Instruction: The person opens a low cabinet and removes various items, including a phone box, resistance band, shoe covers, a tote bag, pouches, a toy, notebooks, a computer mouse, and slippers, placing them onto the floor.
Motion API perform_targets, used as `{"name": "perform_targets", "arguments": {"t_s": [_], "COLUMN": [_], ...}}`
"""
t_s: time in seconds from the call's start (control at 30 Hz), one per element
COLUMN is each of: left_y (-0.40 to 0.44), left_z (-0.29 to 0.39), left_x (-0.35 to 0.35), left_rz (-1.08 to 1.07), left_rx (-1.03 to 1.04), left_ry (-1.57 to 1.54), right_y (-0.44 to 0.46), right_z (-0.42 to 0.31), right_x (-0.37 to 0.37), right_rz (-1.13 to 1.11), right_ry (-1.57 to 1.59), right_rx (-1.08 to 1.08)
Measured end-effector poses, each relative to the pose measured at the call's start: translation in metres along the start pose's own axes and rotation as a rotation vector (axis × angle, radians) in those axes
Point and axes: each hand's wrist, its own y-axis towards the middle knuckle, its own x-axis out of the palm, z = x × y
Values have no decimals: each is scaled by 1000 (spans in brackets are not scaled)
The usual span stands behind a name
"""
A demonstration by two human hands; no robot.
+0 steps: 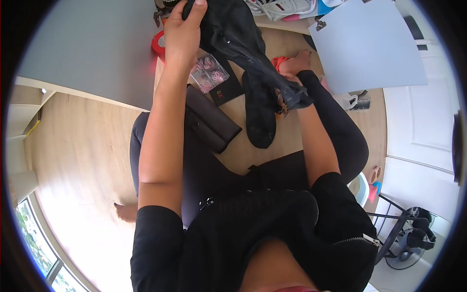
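My left hand [188, 31] is raised at the top, its thumb and fingers closed on a limp black fabric item [233, 29]. A narrow, strap-like end of that fabric runs down to my right wrist. My right forearm [316, 136] reaches up to it; the fabric covers most of my right hand, so its fingers cannot be made out. Below lies a long, rounded black fabric piece [260, 114] on the floor. Close by are a clear box of pink clips [209, 73], a flat black box [228, 92] with red lettering and a dark folded case [211, 119].
I sit on a wooden floor [78, 141] with legs folded, one bare foot [296, 61] near the fabric. A grey panel [92, 44] stands left, a white board with a clip [369, 48] right. White cables [282, 7] crowd the shelf above. A fan [411, 243] stands lower right.
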Motion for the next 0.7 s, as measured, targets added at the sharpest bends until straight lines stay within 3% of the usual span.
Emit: {"name": "perform_targets", "arguments": {"t_s": [0.07, 0.1, 0.17, 0.2, 0.23, 0.27, 0.33, 0.43, 0.47, 0.53, 0.6, 0.67, 0.7], "left_y": [12, 12, 10, 10, 9, -6, -13, -3, 0, 7, 13, 28, 31], "left_z": [0, 0, 19, 32, 47, 69, 77, 76, 77, 75, 64, 58, 58], "left_x": [3, 19, 23, 22, 19, 30, 40, 43, 44, 48, 49, 41, 41], "left_rz": [-41, -37, -18, 6, -109, -126, -255, -386, -382, -287, -255, -267, -229], "left_rx": [126, 261, 248, 241, 122, 255, 243, 373, 390, 156, 241, 178, 163], "left_ry": [255, 3, 54, 100, -7, 82, 311, 584, 597, 380, 478, 545, 494], "right_y": [-12, -21, -47, -58, -73, -77, -72, -52, -55, -45, -37, -43, -47], "right_z": [36, 54, 59, 49, 18, -1, 10, 9, -7, -14, -8, -33, -43], "right_x": [16, 26, 40, 42, 40, 36, 45, 33, 18, -2, -19, -45, -59], "right_rz": [-88, -136, -185, -188, -190, -195, -111, -258, -190, -112, 80, 155, 58], "right_ry": [-261, -406, -640, -634, -630, -625, -604, -406, -295, -167, 165, 378, 494], "right_rx": [8, -16, -25, 43, 111, 239, 156, 251, 257, 252, 56, 13, -8]}}
